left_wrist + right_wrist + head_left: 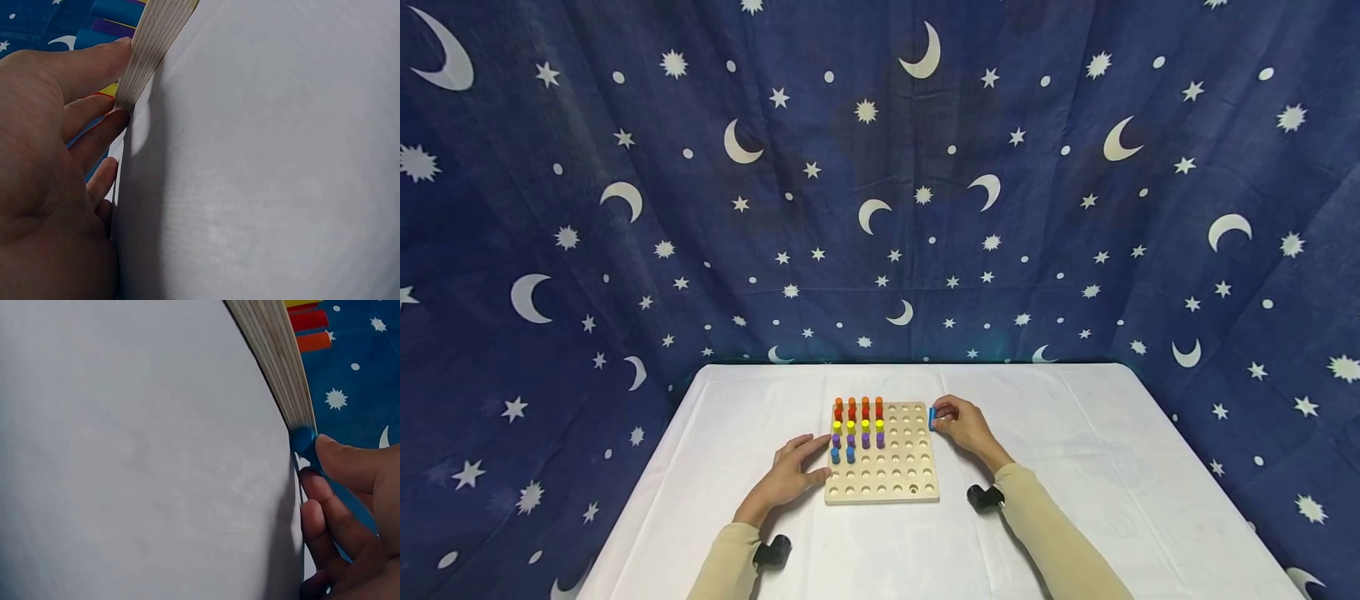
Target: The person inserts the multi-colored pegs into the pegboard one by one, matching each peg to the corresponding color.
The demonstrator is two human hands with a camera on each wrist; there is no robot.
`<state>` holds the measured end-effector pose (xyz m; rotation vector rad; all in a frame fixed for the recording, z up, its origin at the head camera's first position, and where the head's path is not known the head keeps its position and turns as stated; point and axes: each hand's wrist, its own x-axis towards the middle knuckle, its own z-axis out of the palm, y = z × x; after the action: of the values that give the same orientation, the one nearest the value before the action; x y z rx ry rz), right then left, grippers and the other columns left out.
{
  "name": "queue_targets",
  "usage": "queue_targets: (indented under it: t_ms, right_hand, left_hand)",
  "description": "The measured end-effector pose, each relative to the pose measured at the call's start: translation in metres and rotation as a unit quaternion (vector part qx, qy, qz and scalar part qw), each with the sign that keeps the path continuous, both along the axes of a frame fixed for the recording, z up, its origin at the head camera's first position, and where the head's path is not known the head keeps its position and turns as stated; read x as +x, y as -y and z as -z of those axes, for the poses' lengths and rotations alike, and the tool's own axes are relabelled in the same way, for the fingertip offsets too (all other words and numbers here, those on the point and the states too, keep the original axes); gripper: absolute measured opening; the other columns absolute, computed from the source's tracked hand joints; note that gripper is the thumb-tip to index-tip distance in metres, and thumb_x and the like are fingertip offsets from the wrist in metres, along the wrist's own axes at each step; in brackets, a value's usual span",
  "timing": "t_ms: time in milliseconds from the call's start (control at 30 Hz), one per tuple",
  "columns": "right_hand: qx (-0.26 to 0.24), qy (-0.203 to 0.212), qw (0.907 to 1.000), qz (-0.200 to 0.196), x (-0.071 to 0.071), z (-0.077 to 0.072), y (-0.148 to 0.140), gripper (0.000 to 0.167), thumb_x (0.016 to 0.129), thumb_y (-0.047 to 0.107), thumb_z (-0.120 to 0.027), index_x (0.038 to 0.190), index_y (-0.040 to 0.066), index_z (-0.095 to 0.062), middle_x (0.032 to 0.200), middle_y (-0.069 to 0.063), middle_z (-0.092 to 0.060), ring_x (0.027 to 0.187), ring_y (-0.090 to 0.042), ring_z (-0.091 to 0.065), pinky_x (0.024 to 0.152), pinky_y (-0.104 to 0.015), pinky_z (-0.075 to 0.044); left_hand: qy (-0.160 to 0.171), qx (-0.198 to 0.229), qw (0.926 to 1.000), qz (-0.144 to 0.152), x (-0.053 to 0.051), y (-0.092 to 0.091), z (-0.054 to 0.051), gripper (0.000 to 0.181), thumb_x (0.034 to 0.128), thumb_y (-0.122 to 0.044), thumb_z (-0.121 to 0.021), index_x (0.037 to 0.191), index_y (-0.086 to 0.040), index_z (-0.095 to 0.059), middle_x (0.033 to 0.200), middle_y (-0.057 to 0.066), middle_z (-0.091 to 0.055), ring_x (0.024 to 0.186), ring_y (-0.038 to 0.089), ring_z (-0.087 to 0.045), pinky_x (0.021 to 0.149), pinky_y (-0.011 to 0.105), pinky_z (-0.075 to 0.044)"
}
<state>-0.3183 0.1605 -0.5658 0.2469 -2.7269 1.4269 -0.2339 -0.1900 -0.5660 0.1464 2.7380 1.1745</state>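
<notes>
A light wooden pegboard (882, 502) lies on the white table. Its left half carries rows of upright pegs: orange (865, 402), red (879, 412), yellow (880, 426) and purple (880, 440), with two blue pegs (850, 455) in front. Beside the board's right edge, near its back corner, my right hand (966, 427) pinches another blue peg (304, 441) between thumb and fingers. My left hand (786, 477) rests at the opposite edge, thumb and fingertips against the board's side (153, 53), fingers fairly straight.
Open holes cover the board's right half and front rows. White cloth (1075, 467) covers the table. A dark blue curtain (880, 250) with moons and stars hangs behind and at both sides. Each wrist wears a black camera mount (773, 552).
</notes>
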Motion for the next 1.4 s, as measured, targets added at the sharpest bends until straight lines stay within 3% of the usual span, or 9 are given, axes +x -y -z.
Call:
queue_targets:
  t_ms: [300, 867, 1100, 1400]
  right_hand:
    - [-0.027, 0.009, 0.9996, 0.006, 0.006, -0.003, 0.004, 0.033, 0.077, -0.002, -0.076, 0.107, 0.008, -0.065, 0.085, -0.005, -0.071, 0.070, -0.008, -0.059, 0.067, -0.023, -0.048]
    - [-0.060, 0.010, 0.9978, 0.027, 0.026, -0.020, 0.006, 0.026, 0.079, 0.001, -0.077, 0.102, 0.009, -0.068, 0.088, -0.005, -0.068, 0.077, -0.011, -0.063, 0.066, -0.020, -0.052]
    - [-0.073, 0.002, 0.9973, 0.009, 0.039, -0.029, 0.008, 0.026, 0.080, 0.001, -0.076, 0.102, 0.011, -0.068, 0.089, -0.006, -0.070, 0.080, -0.013, -0.066, 0.063, -0.021, -0.053]
    - [-0.080, -0.019, 0.9965, -0.013, 0.050, -0.039, 0.012, 0.026, 0.080, 0.004, -0.078, 0.103, 0.011, -0.069, 0.090, -0.004, -0.070, 0.081, -0.012, -0.065, 0.070, -0.020, -0.053]
  left_hand:
    - [0.005, 0.000, 1.0000, -0.008, 0.000, -0.002, 0.000, 0.062, 0.0833, -0.035, -0.076, 0.141, -0.028, -0.054, 0.154, 0.016, -0.036, 0.143, 0.043, -0.026, 0.111, 0.070, -0.024]
    - [-0.009, -0.007, 0.9999, 0.006, 0.001, 0.000, -0.002, 0.062, 0.0835, -0.037, -0.076, 0.140, -0.026, -0.055, 0.153, 0.018, -0.038, 0.141, 0.046, -0.028, 0.110, 0.071, -0.025]
    - [0.001, -0.003, 1.0000, 0.001, 0.001, -0.001, -0.001, 0.062, 0.0833, -0.037, -0.076, 0.141, -0.027, -0.055, 0.154, 0.017, -0.037, 0.142, 0.045, -0.026, 0.110, 0.071, -0.024]
    - [-0.002, -0.006, 1.0000, 0.001, 0.000, -0.001, 0.000, 0.062, 0.0835, -0.037, -0.076, 0.141, -0.027, -0.054, 0.153, 0.017, -0.038, 0.142, 0.045, -0.026, 0.110, 0.072, -0.024]
